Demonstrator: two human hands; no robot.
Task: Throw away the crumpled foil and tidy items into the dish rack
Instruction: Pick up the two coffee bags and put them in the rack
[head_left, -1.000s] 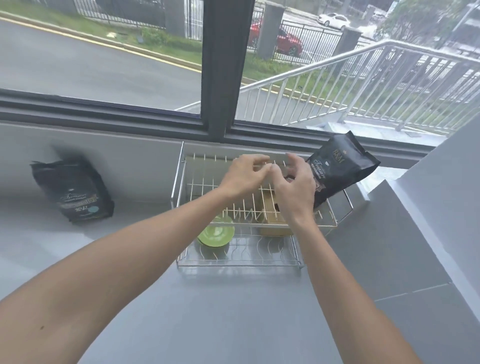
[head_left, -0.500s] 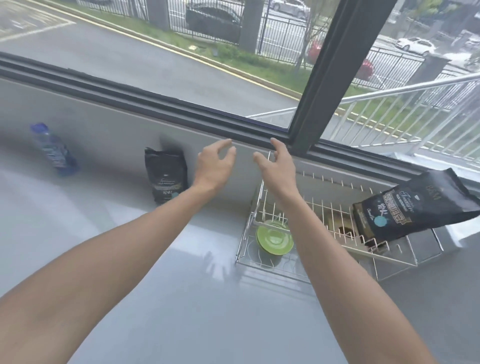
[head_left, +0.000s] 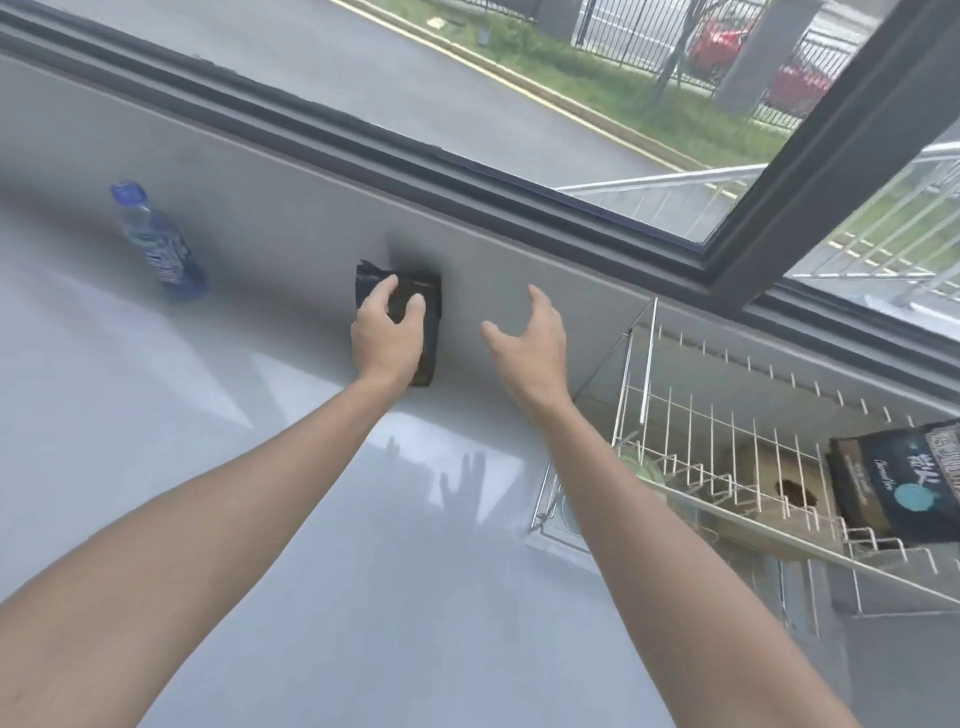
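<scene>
A small black bag (head_left: 428, 332) stands against the grey wall at the back of the counter. My left hand (head_left: 387, 332) lies over its front, thumb and fingers curled onto it. Just right of the bag, my right hand (head_left: 524, 338) hovers with its fingers spread and holds nothing. The wire dish rack (head_left: 644, 364) sits at the right. A second black bag (head_left: 904, 483) lies across the rack, with a brown holed block (head_left: 769, 483) and a green plate (head_left: 641, 470) beside it. I see no crumpled foil.
A blue water bottle (head_left: 156, 244) stands at the far left by the wall. The grey counter (head_left: 260, 519) stretches under my arms. A dark window frame (head_left: 519, 171) runs above the wall.
My view has swung left, away from the rack. Both hands have moved left from the rack, and my left hand has landed on the black bag by the wall.
</scene>
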